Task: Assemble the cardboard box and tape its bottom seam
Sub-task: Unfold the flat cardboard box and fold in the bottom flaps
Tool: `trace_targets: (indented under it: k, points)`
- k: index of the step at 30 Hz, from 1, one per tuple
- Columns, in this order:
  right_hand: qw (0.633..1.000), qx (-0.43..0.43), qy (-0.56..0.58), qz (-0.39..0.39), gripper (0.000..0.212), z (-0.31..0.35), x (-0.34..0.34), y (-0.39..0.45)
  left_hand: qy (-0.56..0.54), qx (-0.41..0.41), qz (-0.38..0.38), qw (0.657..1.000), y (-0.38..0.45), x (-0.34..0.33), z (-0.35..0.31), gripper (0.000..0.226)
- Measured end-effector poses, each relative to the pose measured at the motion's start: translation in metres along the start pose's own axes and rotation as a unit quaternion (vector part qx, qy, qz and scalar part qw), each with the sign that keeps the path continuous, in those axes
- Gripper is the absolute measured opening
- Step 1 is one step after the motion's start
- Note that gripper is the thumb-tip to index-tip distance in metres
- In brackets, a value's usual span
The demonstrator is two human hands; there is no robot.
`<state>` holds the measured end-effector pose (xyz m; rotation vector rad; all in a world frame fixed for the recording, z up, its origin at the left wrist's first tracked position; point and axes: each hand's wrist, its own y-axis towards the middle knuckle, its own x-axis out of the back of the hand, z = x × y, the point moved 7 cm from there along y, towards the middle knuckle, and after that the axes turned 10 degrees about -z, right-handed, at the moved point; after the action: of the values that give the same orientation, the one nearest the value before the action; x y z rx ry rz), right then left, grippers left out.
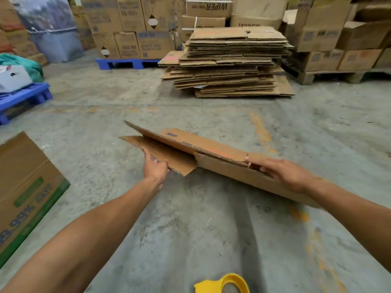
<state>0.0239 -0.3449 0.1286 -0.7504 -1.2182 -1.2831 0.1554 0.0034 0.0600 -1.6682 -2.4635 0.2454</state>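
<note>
Warehouse concrete floor (190,218), worn yellow line markings. Flattened cardboard box (203,149) held off the floor at frame center, tilted, long edge running from 10 o'clock down to 4 o'clock, flaps partly splayed at its left end. Left hand (155,166) closed on the lower left flap, thumb on top, fingers under. Right hand (281,172) at 3 o'clock of the box, grip pinching the near edge by a flap slit, fingers over the top.

Yellow tape dispenser (224,283) at 6 o'clock, cut off by frame bottom. Printed carton (27,187) at 8 o'clock on the floor. Stack of flat cardboard (230,62) at 12 o'clock. Blue pallets (127,63) at 10–11 o'clock; stacked cartons (131,24) along the back wall.
</note>
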Motion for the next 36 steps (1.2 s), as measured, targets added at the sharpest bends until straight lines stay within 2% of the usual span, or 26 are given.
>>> trace_targets:
  k: [2, 5, 9, 14, 17, 19, 25, 28, 31, 33, 34, 36]
  points:
    - [0.999, -0.023, -0.031, 0.012, 0.077, -0.013, 0.003, -0.015, 0.005, -0.005, 0.017, 1.0, 0.003, -0.007, -0.003, 0.108]
    - [0.995, -0.063, -0.058, 0.043, 0.103, -0.024, 0.005, -0.027, 0.039, -0.037, 0.03, 0.998, -0.003, -0.014, -0.014, 0.103]
    - [0.99, -0.106, -0.088, -0.019, 0.106, -0.033, 0.022, -0.017, 0.038, -0.086, 0.022, 0.995, -0.008, -0.028, -0.056, 0.097]
    - [0.977, -0.138, -0.138, -0.09, 0.092, -0.028, 0.072, 0.01, 0.037, -0.126, -0.003, 0.991, 0.009, -0.033, -0.109, 0.092]
    - [0.966, -0.147, -0.147, -0.15, 0.074, -0.018, 0.107, 0.032, 0.05, -0.133, -0.006, 0.99, 0.017, -0.032, -0.14, 0.088]
    - [0.958, -0.162, -0.146, -0.188, 0.07, -0.017, 0.127, 0.053, 0.057, -0.153, 0.01, 0.987, 0.017, -0.033, -0.162, 0.082]
    - [0.929, -0.239, -0.088, -0.269, 0.055, -0.023, 0.168, 0.108, 0.187, -0.214, 0.074, 0.956, 0.035, -0.033, -0.202, 0.072]
    - [0.925, -0.268, -0.088, -0.254, 0.053, -0.03, 0.175, 0.13, 0.226, -0.235, 0.076, 0.942, 0.045, -0.027, -0.213, 0.065]
    - [0.928, -0.271, -0.08, -0.245, 0.052, -0.044, 0.169, 0.156, 0.211, -0.247, 0.085, 0.942, 0.05, -0.03, -0.223, 0.047]
    - [0.932, -0.278, -0.061, -0.225, 0.053, -0.05, 0.164, 0.171, 0.2, -0.246, 0.096, 0.944, 0.052, -0.033, -0.23, 0.045]
    - [0.935, -0.284, -0.054, -0.204, 0.057, -0.051, 0.164, 0.176, 0.203, -0.239, 0.096, 0.945, 0.056, -0.032, -0.232, 0.047]
    - [0.939, -0.309, -0.019, -0.151, 0.079, -0.045, 0.164, 0.177, 0.226, -0.234, 0.093, 0.941, 0.066, -0.033, -0.24, 0.054]
